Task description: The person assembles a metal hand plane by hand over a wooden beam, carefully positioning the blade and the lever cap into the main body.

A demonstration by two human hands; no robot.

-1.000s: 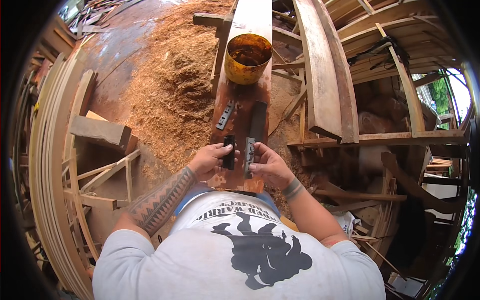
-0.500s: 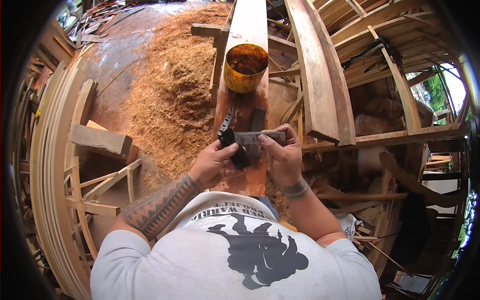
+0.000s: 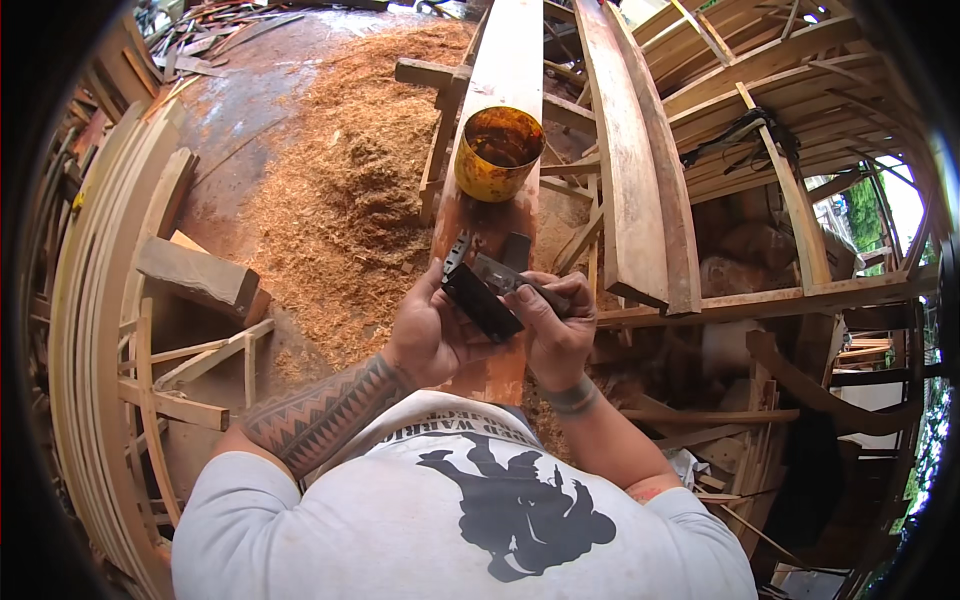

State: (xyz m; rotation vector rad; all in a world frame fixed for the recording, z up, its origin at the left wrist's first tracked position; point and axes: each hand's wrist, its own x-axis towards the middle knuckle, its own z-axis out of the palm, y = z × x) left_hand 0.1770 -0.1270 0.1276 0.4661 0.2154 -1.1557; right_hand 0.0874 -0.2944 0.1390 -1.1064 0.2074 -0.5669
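My left hand (image 3: 425,325) holds a black, rectangular piece (image 3: 482,305) with a silver slotted end (image 3: 456,252); its exact kind is not clear. A flat grey bar (image 3: 496,272), perhaps a blade, is gripped between the thumb and fingers of my right hand (image 3: 555,320). One end of this bar lies over the black piece, and I cannot tell whether they touch. Beneath both hands runs a long, wet-stained wooden board (image 3: 508,65). Just beyond the grey bar, a dark flat block (image 3: 517,247) rests on the board. A stained yellow tub (image 3: 490,186) stands farther along it.
Wood shavings (image 3: 350,180) are heaped on the floor to the left. Long planks (image 3: 110,300) are stacked at the far left, near a thick timber offcut (image 3: 195,275). On the right, a thick plank (image 3: 625,170) extends away beside a curved wooden framework (image 3: 780,180).
The grey bar has turned from nearly level to slanting down to the right. Both hands have come slightly closer together, and the black piece now tilts more. The whole view has shifted a little.
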